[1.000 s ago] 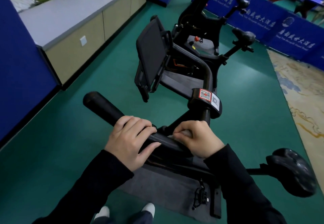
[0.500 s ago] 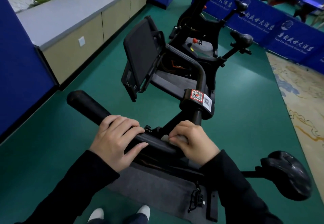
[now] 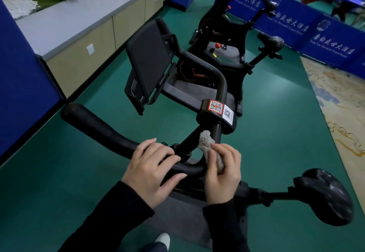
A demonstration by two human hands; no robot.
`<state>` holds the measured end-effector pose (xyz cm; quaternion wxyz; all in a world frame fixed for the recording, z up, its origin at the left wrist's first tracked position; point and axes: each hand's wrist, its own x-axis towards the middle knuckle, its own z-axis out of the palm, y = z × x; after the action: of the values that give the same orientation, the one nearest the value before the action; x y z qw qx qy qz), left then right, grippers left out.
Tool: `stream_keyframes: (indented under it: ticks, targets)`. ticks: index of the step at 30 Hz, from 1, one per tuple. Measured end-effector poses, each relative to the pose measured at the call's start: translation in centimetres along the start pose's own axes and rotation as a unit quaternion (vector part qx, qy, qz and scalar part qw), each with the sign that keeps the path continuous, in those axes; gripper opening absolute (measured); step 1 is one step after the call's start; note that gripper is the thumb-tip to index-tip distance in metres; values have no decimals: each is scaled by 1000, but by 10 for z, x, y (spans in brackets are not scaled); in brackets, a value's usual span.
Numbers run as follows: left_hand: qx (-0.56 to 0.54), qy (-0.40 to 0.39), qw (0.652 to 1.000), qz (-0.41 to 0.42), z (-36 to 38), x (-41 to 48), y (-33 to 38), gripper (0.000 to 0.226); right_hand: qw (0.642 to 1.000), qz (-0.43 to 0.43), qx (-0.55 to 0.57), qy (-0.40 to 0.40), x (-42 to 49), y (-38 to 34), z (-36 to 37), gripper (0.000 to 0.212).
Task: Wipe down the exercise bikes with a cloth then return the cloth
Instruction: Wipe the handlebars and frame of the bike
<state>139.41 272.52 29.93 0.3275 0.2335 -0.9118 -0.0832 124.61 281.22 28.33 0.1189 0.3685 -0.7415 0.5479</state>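
- Head view: L hand point(image 3: 152, 169) lies over the black handlebar point(image 3: 102, 131) of the nearest exercise bike point(image 3: 215, 117), fingers draped over the top, thumb below the bar; a loose wrap, not clenched tight.
- R hand point(image 3: 222, 174) is curled around a grey shaggy cloth point(image 3: 207, 145); thumb and fingers pinch it, and the cloth's upper end sticks up past the fingertips.
- Cloth sits at the bend where the handlebar meets the upright stem, touching or just beside the stem; can't tell which.
- Black sleeves cover both forearms.
- Stem clamp above the cloth carries a red-framed QR sticker point(image 3: 215, 106) w/ a white QR label just to its right.
- Dark tablet screen point(image 3: 149, 62) is mounted ahead of the bar, tilted.
- Saddle point(image 3: 325, 196) of this bike is at lower right, black and glossy.
- 2nd bike point(image 3: 227, 70) stands just behind, a 3rd bike point(image 3: 223, 20) farther back; each on a grey mat.
- Green floor point(image 3: 59, 172); white shoe toe point(image 3: 163, 240) at bottom edge.
- Grey-topped cabinet point(image 3: 83, 40) runs along the left; blue banners point(image 3: 316, 34) w/ white lettering along the right.
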Motion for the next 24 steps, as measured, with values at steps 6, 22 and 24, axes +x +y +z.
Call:
stream_keyframes:
  ticks: [6, 22, 24]
  targets:
    - [-6, -3, 1000, -2, 3, -2, -2, 29, 999, 44, 10, 25, -34, 4, -13, 27]
    - [-8, -2, 1000, -29, 2, 1, 2, 29, 937, 292, 189, 26, -11, 21, -1, 24]
    - [-6, -1, 999, -33, 3, 0, 1, 29, 916, 332, 224, 14, -7, 29, 0, 25]
